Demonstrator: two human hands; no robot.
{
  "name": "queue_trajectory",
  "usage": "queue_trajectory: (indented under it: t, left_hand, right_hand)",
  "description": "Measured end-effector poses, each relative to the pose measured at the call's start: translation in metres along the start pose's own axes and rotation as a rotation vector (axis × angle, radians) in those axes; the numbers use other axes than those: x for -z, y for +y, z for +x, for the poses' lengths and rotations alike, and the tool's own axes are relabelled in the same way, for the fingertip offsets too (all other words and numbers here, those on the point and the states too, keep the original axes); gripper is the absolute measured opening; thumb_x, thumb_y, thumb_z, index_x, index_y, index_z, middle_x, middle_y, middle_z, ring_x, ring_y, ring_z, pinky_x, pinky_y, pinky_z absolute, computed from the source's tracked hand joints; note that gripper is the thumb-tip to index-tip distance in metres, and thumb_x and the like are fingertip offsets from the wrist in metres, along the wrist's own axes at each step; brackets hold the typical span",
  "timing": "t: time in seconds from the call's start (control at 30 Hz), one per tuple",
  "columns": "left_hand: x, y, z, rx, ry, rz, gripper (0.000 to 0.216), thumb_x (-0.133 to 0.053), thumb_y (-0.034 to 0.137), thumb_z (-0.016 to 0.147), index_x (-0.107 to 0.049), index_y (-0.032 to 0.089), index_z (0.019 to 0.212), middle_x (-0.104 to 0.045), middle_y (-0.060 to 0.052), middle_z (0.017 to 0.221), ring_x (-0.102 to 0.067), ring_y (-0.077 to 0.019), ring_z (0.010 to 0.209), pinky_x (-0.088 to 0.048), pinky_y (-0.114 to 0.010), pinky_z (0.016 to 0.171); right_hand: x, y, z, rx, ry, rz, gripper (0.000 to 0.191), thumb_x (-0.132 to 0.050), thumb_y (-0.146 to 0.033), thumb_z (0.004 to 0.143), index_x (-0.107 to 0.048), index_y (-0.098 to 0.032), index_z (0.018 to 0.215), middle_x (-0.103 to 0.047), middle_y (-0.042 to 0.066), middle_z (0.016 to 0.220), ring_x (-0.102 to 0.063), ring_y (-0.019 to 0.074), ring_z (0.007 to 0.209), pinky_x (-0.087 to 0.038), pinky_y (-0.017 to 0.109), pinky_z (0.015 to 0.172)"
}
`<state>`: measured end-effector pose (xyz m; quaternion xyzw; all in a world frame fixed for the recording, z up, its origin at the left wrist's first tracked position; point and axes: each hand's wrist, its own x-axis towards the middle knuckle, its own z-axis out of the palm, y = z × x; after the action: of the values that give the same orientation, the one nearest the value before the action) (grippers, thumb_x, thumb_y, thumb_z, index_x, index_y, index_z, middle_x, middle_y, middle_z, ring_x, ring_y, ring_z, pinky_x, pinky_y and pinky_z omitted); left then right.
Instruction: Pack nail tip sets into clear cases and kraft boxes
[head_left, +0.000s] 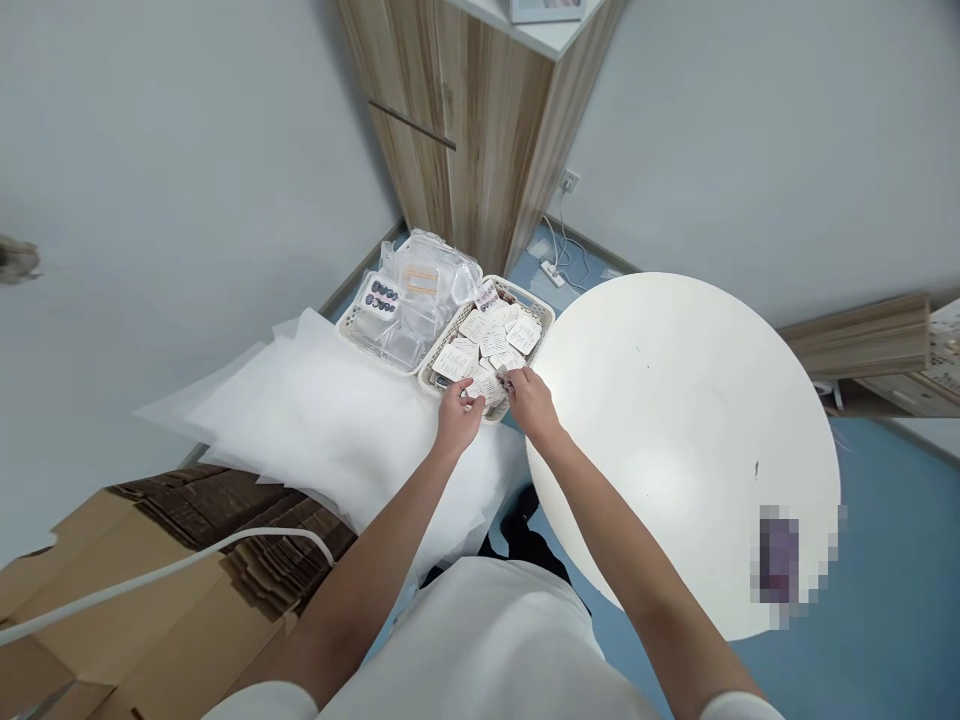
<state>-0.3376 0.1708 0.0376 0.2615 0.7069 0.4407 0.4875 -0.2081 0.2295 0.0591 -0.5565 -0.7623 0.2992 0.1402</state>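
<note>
Fingers (454, 388) of the left hand (459, 414) were part open and curled beside a heap of white, round-cornered printed cards (493, 342); whether they gripped one could not be told. Right hand (534, 405): fingertips pinched on a small greyish item (503, 377), mostly hidden. Cards lay in a white perforated plastic basket (547, 312), print too small to read. Left rim adjoined a second white basket (377, 354); right rim stood close beside a round white tabletop (660, 400).
</note>
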Motion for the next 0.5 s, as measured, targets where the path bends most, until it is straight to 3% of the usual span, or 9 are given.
queue_trajectory:
  t: [0.2, 0.33, 0.5]
  left_hand:
    - [-0.008, 0.012, -0.013, -0.220, 0.020, 0.042, 0.043, -0.057, 0.027, 0.072, -0.051, 0.018, 0.114, -0.054, -0.008, 0.110, -0.054, -0.0116, 0.077, -0.042, -0.024, 0.072]
    - [-0.029, 0.026, -0.040, -0.263, -0.170, 0.039, 0.028, -0.057, 0.031, 0.072, -0.063, 0.017, 0.095, -0.062, -0.004, 0.081, -0.053, -0.0124, 0.070, -0.042, -0.025, 0.070]
    - [-0.071, 0.034, -0.101, -0.177, -0.399, 0.027, 0.026, -0.061, 0.039, 0.067, -0.066, 0.016, 0.078, -0.058, -0.002, 0.063, -0.051, -0.0121, 0.061, -0.040, -0.024, 0.060]
  right_hand:
    - [0.036, 0.005, -0.022, -0.012, 0.118, 0.263, 0.028, -0.039, -0.012, 0.071, -0.054, -0.020, 0.093, -0.058, 0.004, 0.091, -0.053, 0.0145, 0.076, -0.043, 0.028, 0.068]
    - [0.073, 0.027, -0.059, -0.058, 0.094, 0.496, 0.022, -0.043, -0.018, 0.069, -0.058, -0.020, 0.085, -0.061, 0.002, 0.087, -0.055, 0.0128, 0.074, -0.045, 0.026, 0.064]
    - [0.119, 0.065, -0.120, -0.114, 0.154, 0.695, 0.019, -0.051, -0.022, 0.066, -0.059, -0.018, 0.084, -0.063, 0.004, 0.086, -0.057, 0.0137, 0.075, -0.046, 0.028, 0.066]
